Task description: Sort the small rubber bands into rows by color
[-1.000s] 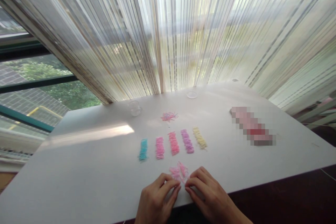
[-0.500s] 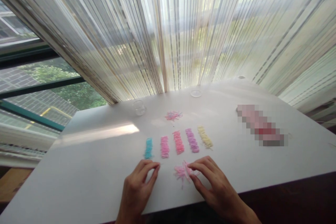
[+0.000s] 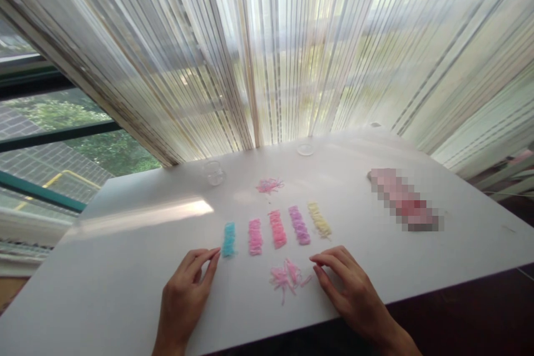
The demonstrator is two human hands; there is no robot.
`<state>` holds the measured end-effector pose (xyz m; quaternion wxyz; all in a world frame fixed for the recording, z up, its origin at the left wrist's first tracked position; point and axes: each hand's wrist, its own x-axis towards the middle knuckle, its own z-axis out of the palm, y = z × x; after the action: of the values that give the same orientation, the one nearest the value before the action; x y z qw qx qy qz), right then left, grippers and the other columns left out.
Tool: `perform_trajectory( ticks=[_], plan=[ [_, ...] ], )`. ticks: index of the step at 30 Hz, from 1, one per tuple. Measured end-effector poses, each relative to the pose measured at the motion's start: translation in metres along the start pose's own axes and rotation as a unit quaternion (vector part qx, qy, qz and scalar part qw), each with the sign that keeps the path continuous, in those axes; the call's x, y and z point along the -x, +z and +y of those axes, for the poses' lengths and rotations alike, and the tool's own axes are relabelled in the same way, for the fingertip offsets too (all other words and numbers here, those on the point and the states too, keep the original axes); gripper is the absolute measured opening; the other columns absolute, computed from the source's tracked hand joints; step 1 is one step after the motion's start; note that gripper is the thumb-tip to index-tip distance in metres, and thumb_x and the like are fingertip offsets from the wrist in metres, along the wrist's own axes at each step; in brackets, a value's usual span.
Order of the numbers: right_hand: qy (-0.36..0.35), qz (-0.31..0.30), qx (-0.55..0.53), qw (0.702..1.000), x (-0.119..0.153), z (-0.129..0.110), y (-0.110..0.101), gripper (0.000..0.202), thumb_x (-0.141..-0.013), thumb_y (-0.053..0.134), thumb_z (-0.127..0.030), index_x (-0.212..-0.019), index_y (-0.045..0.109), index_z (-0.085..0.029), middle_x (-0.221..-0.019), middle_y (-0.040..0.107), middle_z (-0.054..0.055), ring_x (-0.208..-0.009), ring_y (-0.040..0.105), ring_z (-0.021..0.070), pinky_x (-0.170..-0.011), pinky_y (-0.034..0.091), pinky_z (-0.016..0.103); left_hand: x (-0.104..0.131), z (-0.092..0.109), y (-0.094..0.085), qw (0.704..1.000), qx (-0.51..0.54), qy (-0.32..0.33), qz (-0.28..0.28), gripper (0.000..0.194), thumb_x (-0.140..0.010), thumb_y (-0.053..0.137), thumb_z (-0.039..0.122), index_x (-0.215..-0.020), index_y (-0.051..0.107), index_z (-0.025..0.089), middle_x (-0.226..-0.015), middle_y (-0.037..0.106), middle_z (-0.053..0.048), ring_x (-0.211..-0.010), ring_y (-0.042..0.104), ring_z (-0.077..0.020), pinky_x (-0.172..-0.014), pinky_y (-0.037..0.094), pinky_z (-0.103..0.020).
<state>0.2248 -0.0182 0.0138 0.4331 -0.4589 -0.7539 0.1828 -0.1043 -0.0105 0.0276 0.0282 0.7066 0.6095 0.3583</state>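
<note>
White tabletop point(image 3: 125, 289), seen from the head camera, runs from the person's two bare hands back to a sheer striped curtain point(image 3: 283, 50). Across its middle lie five short bundles of thin strands, side by side with gaps between them; from left to right they are a turquoise bundle point(image 3: 229, 240), a bright pink bundle point(image 3: 255, 237), a coral-pink bundle point(image 3: 277, 229), a purple bundle point(image 3: 299, 225) and a pale yellow bundle point(image 3: 319, 220). Nearer the person, below the coral-pink and purple ones, is a loose pile of light pink strands point(image 3: 283, 276), splayed in several directions. The left hand point(image 3: 183, 289) is just beside the lower end of the turquoise bundle, thumb and index fingertips together; whether a fine strand is pinched there cannot be told. The right hand point(image 3: 350, 283) is to the right of the light pink pile, near its stray ends, thumb and index fingertips slightly apart. Behind the row sits a small tangled heap of pink and bluish strands point(image 3: 269, 185). Farther back are a clear round container point(image 3: 214, 173) at left and a flat clear disc point(image 3: 305, 149) near the curtain. On the right lies a pinkish-red object point(image 3: 404, 200), blurred into blocks. At far left, a window point(image 3: 58, 136) shows greenery and paving outside
</note>
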Motion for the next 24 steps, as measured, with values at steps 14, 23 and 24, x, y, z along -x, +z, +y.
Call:
perform_trajectory(
  ticks=[14,23,24],
  plan=[
    [0.019,-0.091,0.036,0.995,-0.004,-0.011,0.016,0.019,-0.094,0.067,-0.015,-0.111,0.066,-0.023,-0.099,0.067,0.006,-0.093,0.066,0.025,-0.082,0.06,0.042,0.017,0.075,0.044,0.985,0.062,0.073,-0.146,0.024,-0.097,0.061,0.027,-0.12,0.068,0.025,-0.107,0.076,-0.004,-0.087,0.077,-0.0182,-0.072,0.064,-0.024],
    [0.001,-0.089,0.039,0.995,-0.008,-0.012,0.024,0.019,-0.091,0.069,-0.011,-0.105,0.066,-0.024,-0.094,0.067,0.004,-0.088,0.065,0.0227,-0.079,0.06,0.038,0.019,0.075,0.042,0.982,0.076,0.06,-0.163,0.026,-0.101,0.052,0.022,-0.118,0.07,0.025,-0.103,0.074,-0.004,-0.081,0.077,-0.0158,-0.072,0.063,-0.022],
    [0.0,-0.088,0.037,0.995,-0.008,-0.012,0.023,0.018,-0.091,0.069,-0.011,-0.104,0.066,-0.024,-0.094,0.067,0.004,-0.087,0.065,0.0226,-0.078,0.06,0.038,0.018,0.076,0.042,0.982,0.076,0.061,-0.163,0.025,-0.101,0.052,0.023,-0.118,0.07,0.025,-0.102,0.074,-0.004,-0.082,0.077,-0.016,-0.073,0.063,-0.022]
  ],
)
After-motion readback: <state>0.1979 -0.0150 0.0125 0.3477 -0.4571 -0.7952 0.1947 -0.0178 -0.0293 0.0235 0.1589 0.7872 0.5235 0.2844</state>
